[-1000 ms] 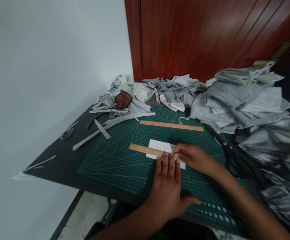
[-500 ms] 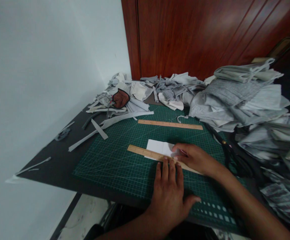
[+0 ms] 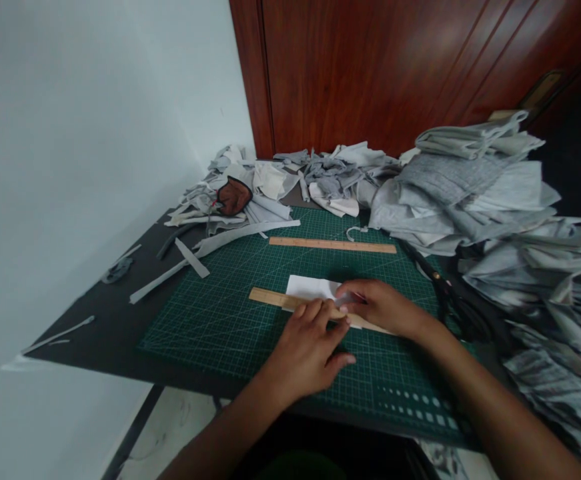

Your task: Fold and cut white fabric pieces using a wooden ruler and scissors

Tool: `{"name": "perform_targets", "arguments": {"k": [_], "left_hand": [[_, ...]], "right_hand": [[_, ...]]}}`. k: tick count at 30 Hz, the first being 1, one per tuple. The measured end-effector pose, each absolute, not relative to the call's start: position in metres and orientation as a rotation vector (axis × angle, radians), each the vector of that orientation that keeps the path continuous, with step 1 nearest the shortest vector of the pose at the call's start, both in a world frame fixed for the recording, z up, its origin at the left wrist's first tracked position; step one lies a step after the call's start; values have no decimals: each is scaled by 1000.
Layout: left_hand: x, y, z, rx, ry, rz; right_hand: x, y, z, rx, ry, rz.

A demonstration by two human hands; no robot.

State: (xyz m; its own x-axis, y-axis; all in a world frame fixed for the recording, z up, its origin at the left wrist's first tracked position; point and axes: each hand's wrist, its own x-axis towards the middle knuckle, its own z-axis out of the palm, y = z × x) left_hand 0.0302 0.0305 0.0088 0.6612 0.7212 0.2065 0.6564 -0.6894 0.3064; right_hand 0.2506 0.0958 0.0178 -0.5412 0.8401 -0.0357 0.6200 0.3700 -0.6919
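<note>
My left hand (image 3: 304,353) rests on a wooden ruler (image 3: 266,296), its fingers bent over the ruler and its thumb held apart. Under the ruler lies a piece of white paper (image 3: 306,287), crossed at a slant near its lower edge. My right hand (image 3: 383,305) is curled over the right part of the paper, with the thumb by the ruler and my left fingertips. A small pinkish bit shows inside its fingers, too little to name. Both hands work above a green cutting mat (image 3: 210,320). A second wooden ruler (image 3: 333,245) lies farther back, apart from both hands.
Black-handled scissors (image 3: 450,297) lie right of my right forearm. Grey fabric (image 3: 450,193) is piled at the right, with scraps (image 3: 335,173) along the back. Fabric strips (image 3: 193,259) and a brown piece with black edging (image 3: 234,196) lie at the left. A white wall (image 3: 95,167) borders the table.
My left hand has slid left along the ruler, its outstretched fingers now bent. My right hand stays over the paper. The whole view has shifted slightly.
</note>
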Motion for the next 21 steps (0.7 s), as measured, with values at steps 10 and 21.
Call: {"name": "perform_targets", "arguments": {"k": [10,21], "left_hand": [[25,47,-1,2577,1400,605],[29,44,8,2628,1477,508]], "right_hand": [[251,98,14,-1283,-2287,930],[252,102,9,-1271,-2310,887]]}}
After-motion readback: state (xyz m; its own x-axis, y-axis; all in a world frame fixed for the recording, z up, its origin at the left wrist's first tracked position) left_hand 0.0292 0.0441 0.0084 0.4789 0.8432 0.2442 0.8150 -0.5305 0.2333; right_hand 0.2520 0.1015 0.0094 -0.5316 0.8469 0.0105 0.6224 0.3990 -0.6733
